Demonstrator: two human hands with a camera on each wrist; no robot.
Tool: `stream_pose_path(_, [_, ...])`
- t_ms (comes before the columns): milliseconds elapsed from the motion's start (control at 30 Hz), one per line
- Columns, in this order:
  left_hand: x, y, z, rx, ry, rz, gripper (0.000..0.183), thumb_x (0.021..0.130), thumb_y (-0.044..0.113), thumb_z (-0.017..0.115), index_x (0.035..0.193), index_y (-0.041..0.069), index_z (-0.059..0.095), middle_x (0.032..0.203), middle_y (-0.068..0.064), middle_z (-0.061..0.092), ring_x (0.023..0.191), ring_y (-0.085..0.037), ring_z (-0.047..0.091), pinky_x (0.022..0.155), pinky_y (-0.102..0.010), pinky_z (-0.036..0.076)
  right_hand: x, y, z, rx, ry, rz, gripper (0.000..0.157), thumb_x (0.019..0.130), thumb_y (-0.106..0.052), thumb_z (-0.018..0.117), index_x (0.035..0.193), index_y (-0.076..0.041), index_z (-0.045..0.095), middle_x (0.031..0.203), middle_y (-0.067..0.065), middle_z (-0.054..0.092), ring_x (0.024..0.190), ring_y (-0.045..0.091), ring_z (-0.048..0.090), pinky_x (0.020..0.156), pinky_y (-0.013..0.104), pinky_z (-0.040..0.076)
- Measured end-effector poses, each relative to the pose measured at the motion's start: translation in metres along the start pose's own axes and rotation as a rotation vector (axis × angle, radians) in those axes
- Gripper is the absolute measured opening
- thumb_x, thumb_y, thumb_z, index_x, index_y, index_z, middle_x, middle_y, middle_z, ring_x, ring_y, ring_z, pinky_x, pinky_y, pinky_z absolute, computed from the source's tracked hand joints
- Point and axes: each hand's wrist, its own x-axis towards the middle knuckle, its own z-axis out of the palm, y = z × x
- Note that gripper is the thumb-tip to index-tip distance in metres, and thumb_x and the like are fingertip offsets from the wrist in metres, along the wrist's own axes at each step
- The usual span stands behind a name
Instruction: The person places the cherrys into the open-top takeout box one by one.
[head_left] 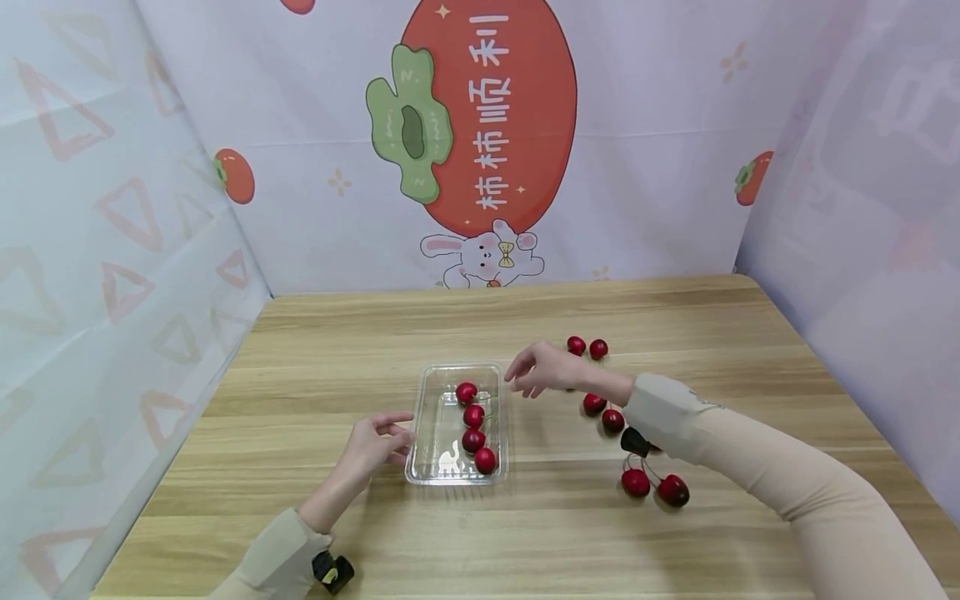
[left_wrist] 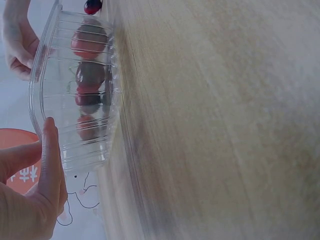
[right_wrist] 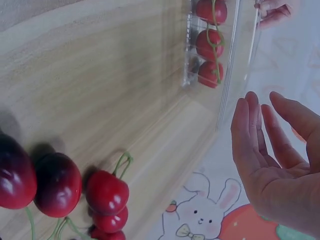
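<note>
A clear plastic box [head_left: 438, 425] stands on the wooden table with several red cherries [head_left: 473, 417] in a row along its right half. At its left side is my left hand [head_left: 372, 443], fingers fairly straight; in the left wrist view a fingertip [left_wrist: 49, 131] meets the box's rim. My right hand [head_left: 546, 368] hovers just past the box's upper right corner, fingers loosely bent and holding nothing. The right wrist view shows a gap between this hand [right_wrist: 280, 155] and the box wall. Green stems [right_wrist: 215, 45] trail from the cherries inside.
More cherries lie on the table right of the box, some partly behind my right forearm: a pair [head_left: 654, 485] nearer me, others [head_left: 597, 349] farther back. A printed cloth [head_left: 637, 208] rises behind the table [head_left: 337, 333], with cloth walls on both sides.
</note>
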Motion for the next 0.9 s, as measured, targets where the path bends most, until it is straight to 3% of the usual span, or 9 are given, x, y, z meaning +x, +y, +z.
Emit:
stream_pose_path(367, [0.0, 0.0, 0.001, 0.004, 0.003, -0.002, 0.035, 0.076, -0.01, 0.058, 0.11, -0.012, 0.053, 0.068, -0.005, 0.059, 0.056, -0.015, 0.057, 0.054, -0.029, 0.055, 0.003, 0.012, -0.013, -0.07, 0.048, -0.025, 0.02, 0.08, -0.003, 0.059, 0.097, 0.007, 0.062, 0.083, 0.014, 0.064, 0.079, 0.036, 0.061, 0.068, 0.039, 0.055])
stream_pose_path(633, [0.0, 0.001, 0.001, 0.01, 0.006, -0.003, 0.035, 0.076, -0.01, 0.058, 0.11, -0.012, 0.053, 0.069, -0.005, 0.059, 0.057, -0.016, 0.058, 0.054, -0.03, 0.055, 0.009, 0.023, -0.019, -0.203, 0.08, -0.046, 0.021, 0.078, -0.003, 0.061, 0.096, 0.007, 0.063, 0.077, 0.008, 0.063, 0.071, 0.024, 0.062, 0.061, 0.025, 0.054])
stream_pose_path(900, [0.0, 0.0, 0.002, 0.01, 0.005, -0.007, 0.035, 0.076, -0.009, 0.057, 0.111, -0.012, 0.053, 0.069, -0.005, 0.059, 0.057, -0.015, 0.058, 0.055, -0.029, 0.055, 0.014, 0.033, -0.023, -0.323, 0.097, -0.101, 0.017, 0.075, 0.001, 0.061, 0.09, 0.007, 0.064, 0.077, 0.009, 0.064, 0.067, 0.015, 0.057, 0.059, 0.023, 0.051])
